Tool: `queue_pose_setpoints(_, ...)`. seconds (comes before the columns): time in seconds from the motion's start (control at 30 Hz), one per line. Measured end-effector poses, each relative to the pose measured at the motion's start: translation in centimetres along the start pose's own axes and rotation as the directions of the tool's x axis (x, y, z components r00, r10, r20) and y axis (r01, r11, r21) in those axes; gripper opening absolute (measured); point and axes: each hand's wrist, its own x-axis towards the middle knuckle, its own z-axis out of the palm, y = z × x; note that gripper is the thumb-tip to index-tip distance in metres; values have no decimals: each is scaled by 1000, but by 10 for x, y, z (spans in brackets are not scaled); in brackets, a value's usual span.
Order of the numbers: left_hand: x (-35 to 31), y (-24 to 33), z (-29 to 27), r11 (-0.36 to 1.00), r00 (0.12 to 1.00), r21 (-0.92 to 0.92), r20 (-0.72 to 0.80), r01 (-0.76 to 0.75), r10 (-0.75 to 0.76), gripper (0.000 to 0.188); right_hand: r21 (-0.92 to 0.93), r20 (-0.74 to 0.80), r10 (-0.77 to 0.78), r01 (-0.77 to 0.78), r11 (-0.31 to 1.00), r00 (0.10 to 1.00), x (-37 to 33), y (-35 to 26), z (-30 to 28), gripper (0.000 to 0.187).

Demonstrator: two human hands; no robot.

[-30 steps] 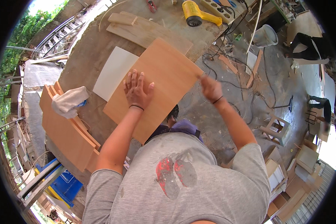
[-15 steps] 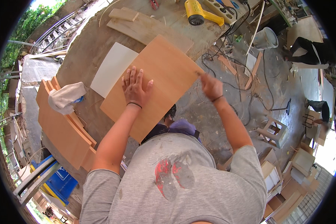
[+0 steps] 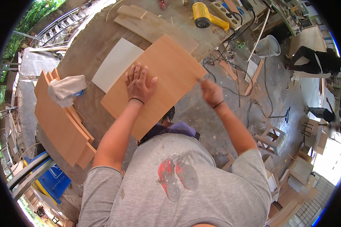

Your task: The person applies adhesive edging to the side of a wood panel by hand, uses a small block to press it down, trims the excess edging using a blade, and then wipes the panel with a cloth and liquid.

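A light-brown wood panel lies at an angle on the worktable, its near corner close to my body. My left hand rests on it with the fingers stretched out, palm down. At the panel's right edge, just below its right corner, my right hand is closed and a little smeared by motion. Something small may be in its fingers, but I cannot make it out. A white sheet lies partly under the panel's left side.
Narrow boards lie beyond the panel. A yellow heat gun and a power strip are at the far right of the table. Stacked brown panels with a pale cloth stand left. Cables and a bucket are on the floor.
My right hand has shifted slightly nearer and leftward along the panel's right edge. My left hand stays flat on the panel. The view has shifted a little.
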Motion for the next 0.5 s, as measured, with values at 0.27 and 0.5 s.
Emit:
queue_pose_setpoints(0.27,3,3,3,1000,999,-2,-42,-29,29,59,-225,-220,98,-148,963,971,5,36,27,7)
queue_pose_setpoints(0.5,0,-5,2,1000,1000,-13,-21,17,-18,59,36,-174,435,-436,899,883,18,37,14,17)
